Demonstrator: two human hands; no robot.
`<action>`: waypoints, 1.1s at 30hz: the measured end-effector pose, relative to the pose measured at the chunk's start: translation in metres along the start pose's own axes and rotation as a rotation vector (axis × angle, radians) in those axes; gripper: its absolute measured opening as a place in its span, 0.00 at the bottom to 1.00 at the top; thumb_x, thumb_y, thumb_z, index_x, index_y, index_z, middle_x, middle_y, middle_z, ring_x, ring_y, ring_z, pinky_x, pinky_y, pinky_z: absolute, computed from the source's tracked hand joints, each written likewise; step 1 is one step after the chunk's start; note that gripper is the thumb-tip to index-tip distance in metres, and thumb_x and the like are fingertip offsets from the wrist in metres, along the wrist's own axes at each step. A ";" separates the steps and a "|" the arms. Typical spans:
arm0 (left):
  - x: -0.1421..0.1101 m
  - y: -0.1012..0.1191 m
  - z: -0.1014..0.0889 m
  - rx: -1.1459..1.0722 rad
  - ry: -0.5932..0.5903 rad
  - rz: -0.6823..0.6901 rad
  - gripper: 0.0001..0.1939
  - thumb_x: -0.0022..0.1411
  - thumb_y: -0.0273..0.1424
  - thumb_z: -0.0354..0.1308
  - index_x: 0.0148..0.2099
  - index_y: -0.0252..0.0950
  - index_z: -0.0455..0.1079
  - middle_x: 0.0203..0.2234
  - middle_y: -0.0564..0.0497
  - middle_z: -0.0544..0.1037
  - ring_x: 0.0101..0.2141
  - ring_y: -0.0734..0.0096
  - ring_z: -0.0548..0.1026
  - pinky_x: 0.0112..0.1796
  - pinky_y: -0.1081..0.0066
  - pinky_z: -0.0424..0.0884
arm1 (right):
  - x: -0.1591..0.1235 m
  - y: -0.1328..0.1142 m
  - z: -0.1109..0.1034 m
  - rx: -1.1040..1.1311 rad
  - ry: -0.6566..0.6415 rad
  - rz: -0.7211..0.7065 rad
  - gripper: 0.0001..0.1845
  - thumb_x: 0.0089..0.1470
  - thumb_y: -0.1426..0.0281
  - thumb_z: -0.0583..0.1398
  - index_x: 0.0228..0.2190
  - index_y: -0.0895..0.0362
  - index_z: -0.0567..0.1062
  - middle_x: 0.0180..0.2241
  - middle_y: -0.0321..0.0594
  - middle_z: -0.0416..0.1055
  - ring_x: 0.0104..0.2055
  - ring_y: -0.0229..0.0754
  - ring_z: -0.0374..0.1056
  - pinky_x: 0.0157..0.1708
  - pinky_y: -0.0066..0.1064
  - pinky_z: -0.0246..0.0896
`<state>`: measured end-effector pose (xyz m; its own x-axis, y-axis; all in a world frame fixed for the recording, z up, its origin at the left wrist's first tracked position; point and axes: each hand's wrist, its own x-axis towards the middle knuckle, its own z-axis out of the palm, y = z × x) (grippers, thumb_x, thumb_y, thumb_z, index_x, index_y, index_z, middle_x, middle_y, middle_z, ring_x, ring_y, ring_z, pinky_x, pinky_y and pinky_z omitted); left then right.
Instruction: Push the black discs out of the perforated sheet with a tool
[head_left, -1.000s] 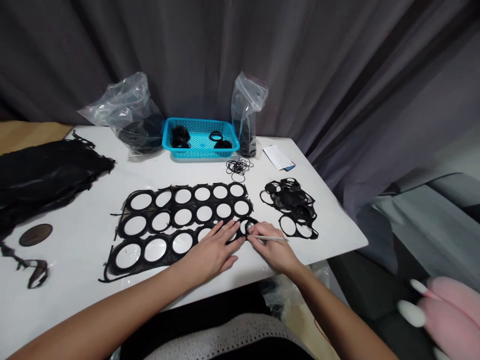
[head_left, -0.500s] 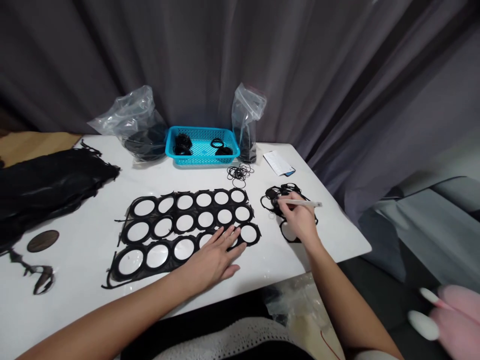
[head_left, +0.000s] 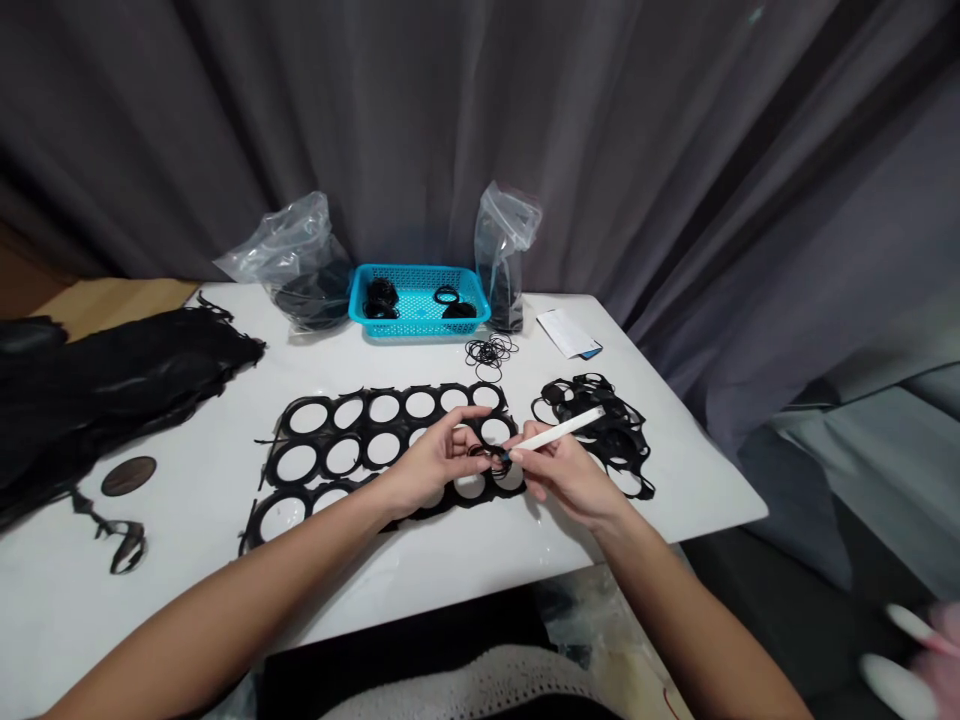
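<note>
A black rubber sheet (head_left: 352, 440) punched with rows of round holes lies flat on the white table (head_left: 195, 560). My left hand (head_left: 431, 462) is raised over its right end, fingers pinched on a small black ring (head_left: 487, 455). My right hand (head_left: 566, 475) is closed round a white pen-like tool (head_left: 562, 428), and its fingertips meet the same ring. A tangle of black offcuts (head_left: 604, 425) lies just right of both hands.
A blue basket (head_left: 418, 300) with black rings stands at the back, flanked by two clear plastic bags (head_left: 300, 265) (head_left: 504, 255). Loose thin rings (head_left: 489, 352), a white card (head_left: 571, 333), a black material pile (head_left: 105, 380) and a dark disc (head_left: 129, 476) are on the table.
My right hand has come back from the offcut pile to the sheet's right end. My left hand has lifted off the sheet and now pinches a small black ring together with the right.
</note>
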<state>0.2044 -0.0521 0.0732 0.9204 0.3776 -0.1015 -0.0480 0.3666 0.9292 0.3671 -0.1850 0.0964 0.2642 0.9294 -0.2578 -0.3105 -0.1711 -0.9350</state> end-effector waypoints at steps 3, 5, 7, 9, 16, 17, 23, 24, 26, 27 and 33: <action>-0.007 0.002 -0.003 -0.293 0.014 -0.076 0.35 0.53 0.28 0.71 0.62 0.39 0.65 0.34 0.52 0.75 0.41 0.64 0.79 0.45 0.66 0.69 | -0.001 0.004 0.000 0.166 0.019 0.065 0.24 0.41 0.63 0.75 0.24 0.55 0.65 0.31 0.36 0.72 0.24 0.32 0.61 0.15 0.20 0.48; -0.011 0.005 -0.003 -0.451 0.041 -0.093 0.33 0.52 0.26 0.70 0.60 0.37 0.67 0.31 0.53 0.74 0.37 0.68 0.78 0.43 0.67 0.69 | 0.000 0.010 0.001 0.227 0.028 0.092 0.24 0.40 0.64 0.75 0.25 0.54 0.65 0.30 0.35 0.69 0.25 0.32 0.62 0.15 0.19 0.47; -0.013 0.007 0.000 -0.545 0.072 -0.081 0.32 0.52 0.25 0.68 0.60 0.36 0.69 0.27 0.55 0.72 0.31 0.73 0.75 0.41 0.69 0.70 | 0.000 0.018 0.004 0.279 0.017 0.102 0.24 0.39 0.64 0.76 0.25 0.54 0.65 0.30 0.35 0.68 0.27 0.33 0.62 0.15 0.19 0.47; -0.015 0.008 0.004 -0.573 0.099 -0.062 0.32 0.53 0.24 0.68 0.60 0.36 0.68 0.27 0.55 0.72 0.27 0.77 0.71 0.39 0.71 0.70 | 0.000 0.025 0.007 0.325 -0.010 0.086 0.25 0.38 0.63 0.76 0.25 0.54 0.65 0.30 0.36 0.67 0.31 0.35 0.65 0.16 0.19 0.50; 0.000 0.002 0.015 -0.222 0.098 -0.047 0.30 0.59 0.29 0.66 0.62 0.35 0.62 0.28 0.55 0.73 0.26 0.76 0.71 0.35 0.71 0.69 | 0.000 0.035 0.004 0.465 -0.279 0.011 0.28 0.37 0.58 0.75 0.22 0.52 0.62 0.31 0.39 0.69 0.28 0.37 0.62 0.09 0.19 0.34; 0.003 0.001 0.013 -0.104 0.119 -0.021 0.28 0.62 0.31 0.64 0.62 0.34 0.62 0.28 0.54 0.73 0.29 0.74 0.73 0.36 0.69 0.70 | 0.001 0.034 0.003 0.459 -0.276 0.022 0.27 0.38 0.59 0.75 0.22 0.53 0.62 0.33 0.39 0.70 0.26 0.36 0.59 0.09 0.19 0.32; -0.030 -0.015 -0.005 0.618 0.165 0.151 0.07 0.65 0.30 0.59 0.45 0.37 0.74 0.42 0.46 0.76 0.44 0.62 0.75 0.49 0.59 0.70 | 0.014 0.035 -0.002 0.215 0.112 -0.037 0.20 0.46 0.65 0.72 0.24 0.54 0.64 0.33 0.37 0.73 0.25 0.32 0.57 0.19 0.22 0.51; -0.042 -0.021 -0.007 0.901 0.133 0.216 0.08 0.68 0.30 0.56 0.46 0.38 0.75 0.46 0.45 0.76 0.48 0.58 0.75 0.51 0.54 0.70 | 0.014 0.038 -0.001 0.118 0.136 -0.068 0.20 0.48 0.65 0.71 0.23 0.55 0.64 0.33 0.37 0.73 0.26 0.32 0.58 0.22 0.24 0.54; -0.064 -0.034 -0.009 1.286 0.084 0.322 0.13 0.71 0.29 0.52 0.54 0.38 0.73 0.54 0.41 0.74 0.56 0.51 0.72 0.55 0.49 0.69 | 0.010 0.046 0.002 -0.110 0.107 -0.109 0.18 0.52 0.63 0.68 0.24 0.55 0.65 0.34 0.37 0.74 0.30 0.35 0.63 0.29 0.27 0.59; -0.073 -0.041 -0.009 1.411 0.063 0.375 0.15 0.71 0.29 0.52 0.57 0.37 0.71 0.57 0.40 0.73 0.59 0.49 0.69 0.57 0.48 0.67 | 0.007 0.049 0.004 -0.229 0.071 -0.121 0.16 0.54 0.63 0.67 0.24 0.55 0.66 0.34 0.37 0.75 0.33 0.37 0.66 0.33 0.29 0.60; -0.087 -0.062 -0.009 1.650 0.061 0.489 0.22 0.71 0.32 0.54 0.64 0.34 0.65 0.64 0.37 0.66 0.65 0.50 0.64 0.62 0.50 0.64 | -0.007 0.056 0.016 -0.668 -0.049 -0.213 0.10 0.60 0.67 0.60 0.26 0.54 0.69 0.36 0.37 0.75 0.40 0.42 0.69 0.40 0.34 0.61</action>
<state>0.1234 -0.0998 0.0207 0.9264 0.2228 0.3037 0.1567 -0.9612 0.2271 0.3328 -0.1962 0.0498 0.2110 0.9759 -0.0554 0.3754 -0.1332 -0.9173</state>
